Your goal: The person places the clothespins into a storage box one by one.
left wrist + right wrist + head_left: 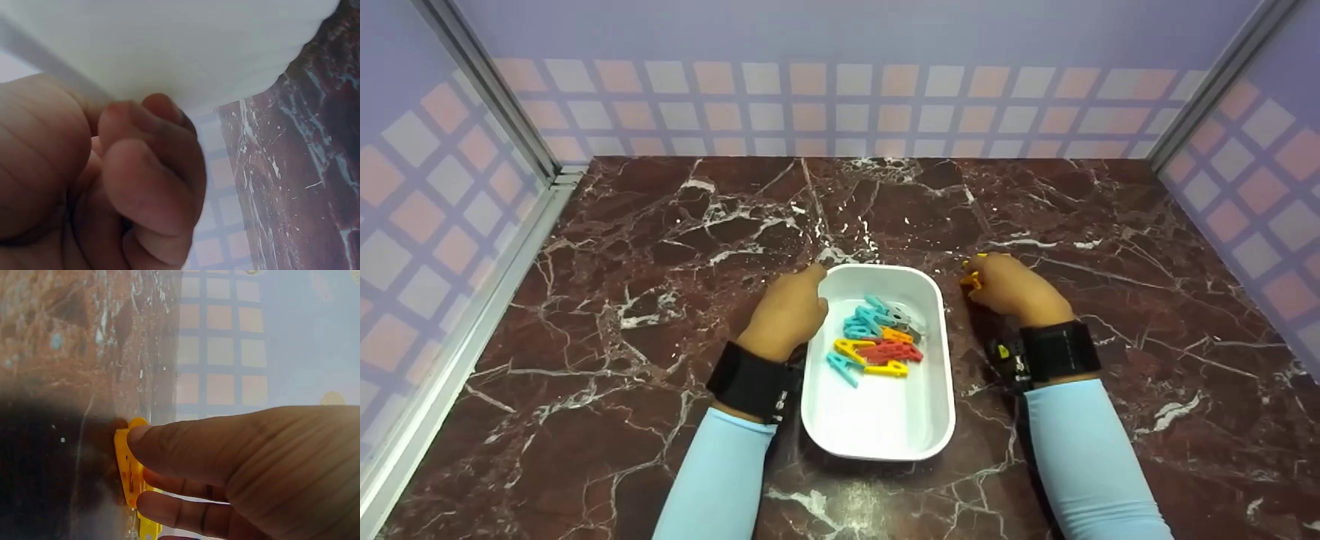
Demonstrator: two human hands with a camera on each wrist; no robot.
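Note:
My left hand [786,313] grips the left rim of a white rectangular tray [877,427]; in the left wrist view its curled fingers [149,180] press against the tray's wall [180,45]. Inside the tray lies a loose heap of plastic clothespins: blue ones [862,322], a red one [885,350], yellow ones [889,369], an orange one [897,335] and a grey one [911,321]. To the right of the tray, my right hand [1016,289] pinches a yellow-orange clothespin [128,464] between thumb and fingers. A second yellow clothespin [149,529] shows below it, partly hidden by the fingers.
Dark red marbled tabletop [660,420] with white veins spreads around the tray. A tiled-pattern wall [855,97] closes the back, with side panels at left and right joined by metal frame strips [487,97]. Black bands [1057,352] circle both wrists.

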